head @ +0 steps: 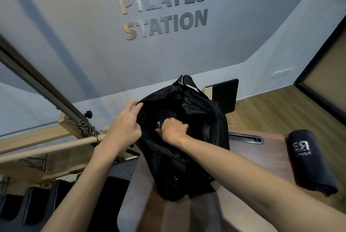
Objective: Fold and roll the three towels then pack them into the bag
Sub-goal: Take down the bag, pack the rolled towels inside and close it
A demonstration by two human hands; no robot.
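A black bag [198, 156] stands open on a brown wooden table [243, 203]. My left hand [125, 123] grips the left rim of the bag's mouth and holds it open. My right hand [174, 128] is inside the bag, fingers curled round a dark rolled towel [164, 117] with a white logo patch; most of that towel is hidden in the dark interior. Another rolled black towel [309, 160] with white lettering lies on the table at the right, apart from the bag.
A wooden pilates frame with springs [56, 100] and a wooden bar [46, 149] stands at the left. A black padded board [224, 95] leans behind the bag. A grey wall with lettering rises at the back; wooden floor lies at the right.
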